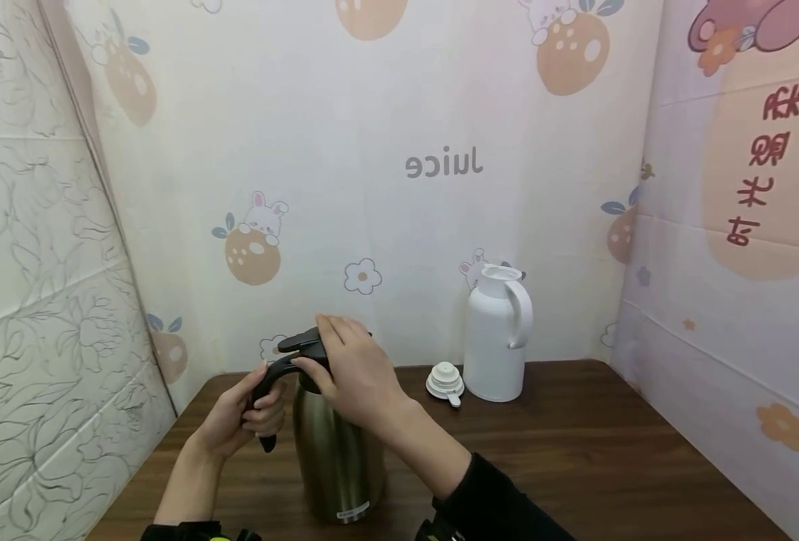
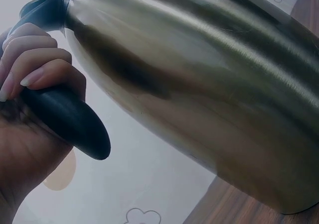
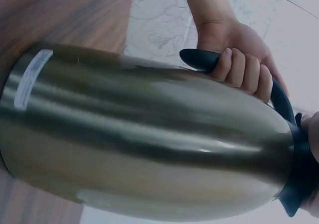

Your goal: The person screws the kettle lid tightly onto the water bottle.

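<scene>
A gold metal thermos jug (image 1: 339, 451) with a black top and handle stands upright on the wooden table. My left hand (image 1: 237, 421) has its fingers curled round the black handle (image 2: 70, 119), whose free lower end pokes out below the grip. Over the black lid (image 1: 305, 344) lies my right hand (image 1: 359, 368), fingers across the top and thumb along its near side, gripping it. Much of the lid is hidden under that hand. In the right wrist view the jug's body (image 3: 149, 134) fills the middle, with a small white label (image 3: 33, 79) near its base.
A white jug (image 1: 494, 338) with its top off stands at the back right of the table (image 1: 575, 436). Beside it lies a white stopper (image 1: 445, 382) with a small tab. Patterned cloth walls (image 1: 372, 210) close in the table at the back and sides.
</scene>
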Demonstrator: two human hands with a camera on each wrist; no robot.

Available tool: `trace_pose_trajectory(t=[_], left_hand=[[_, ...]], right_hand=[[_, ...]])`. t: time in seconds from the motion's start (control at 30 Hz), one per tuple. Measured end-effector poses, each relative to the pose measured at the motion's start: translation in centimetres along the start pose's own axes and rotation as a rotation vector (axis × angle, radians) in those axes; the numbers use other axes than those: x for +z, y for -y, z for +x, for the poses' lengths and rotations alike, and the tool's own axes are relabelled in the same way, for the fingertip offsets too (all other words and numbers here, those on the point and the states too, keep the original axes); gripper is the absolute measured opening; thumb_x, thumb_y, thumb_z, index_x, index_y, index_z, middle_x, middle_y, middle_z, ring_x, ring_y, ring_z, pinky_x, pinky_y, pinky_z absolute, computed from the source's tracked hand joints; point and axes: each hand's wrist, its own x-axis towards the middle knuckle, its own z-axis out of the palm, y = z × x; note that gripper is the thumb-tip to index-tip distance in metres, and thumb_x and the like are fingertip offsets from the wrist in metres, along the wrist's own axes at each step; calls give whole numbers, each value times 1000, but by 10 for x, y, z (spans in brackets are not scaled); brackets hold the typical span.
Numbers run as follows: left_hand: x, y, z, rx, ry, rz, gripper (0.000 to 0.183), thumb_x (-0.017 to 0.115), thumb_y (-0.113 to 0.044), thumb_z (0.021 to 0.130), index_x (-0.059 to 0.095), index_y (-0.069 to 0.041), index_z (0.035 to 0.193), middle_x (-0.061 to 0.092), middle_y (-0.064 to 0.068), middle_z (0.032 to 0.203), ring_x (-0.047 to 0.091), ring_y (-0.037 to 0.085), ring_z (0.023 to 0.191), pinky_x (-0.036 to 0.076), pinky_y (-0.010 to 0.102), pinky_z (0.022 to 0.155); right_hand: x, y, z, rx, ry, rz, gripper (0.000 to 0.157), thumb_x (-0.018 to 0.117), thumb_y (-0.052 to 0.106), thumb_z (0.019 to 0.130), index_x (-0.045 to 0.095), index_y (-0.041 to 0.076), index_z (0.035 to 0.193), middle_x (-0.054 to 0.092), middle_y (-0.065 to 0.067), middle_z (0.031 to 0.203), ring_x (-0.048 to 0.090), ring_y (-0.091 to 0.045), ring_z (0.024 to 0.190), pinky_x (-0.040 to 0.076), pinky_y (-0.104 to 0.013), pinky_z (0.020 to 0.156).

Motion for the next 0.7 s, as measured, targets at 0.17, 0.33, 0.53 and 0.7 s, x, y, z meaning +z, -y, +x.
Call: trace_pose_trajectory(t=[0.17,0.33,0.53,0.7], left_hand=[[0,0,0,-2,-9,2,50,-3,-29,109,21,-1,75,22,-1,57,17,14,43,9,34,39],[1,0,2,-13,-28,18,50,-2,-29,110,22,-2,76,22,-1,58,17,15,43,9,34,40],[2,-1,2,-17,-32,33,49,-1,-29,110,24,-2,77,22,-1,58,18,14,43,10,35,41],[1,-1,-1,-4,-35,41,52,-4,-26,109,33,-3,81,22,2,58,18,16,44,10,37,44]], right_hand=[[1,-6,-15,-26,-84,109,55,61,37,98,54,1,139,56,-10,139,45,-20,132,47,-38,105],[-1,-11,-29,-6,-181,192,50,69,29,93,59,3,135,57,-10,140,44,-18,133,44,-37,107],[0,-14,-41,-20,-211,198,60,75,29,88,55,5,139,52,-11,144,41,-22,136,41,-39,110],[3,-13,-45,-22,-179,208,73,79,34,84,48,6,144,46,-10,150,33,-22,140,37,-40,112]])
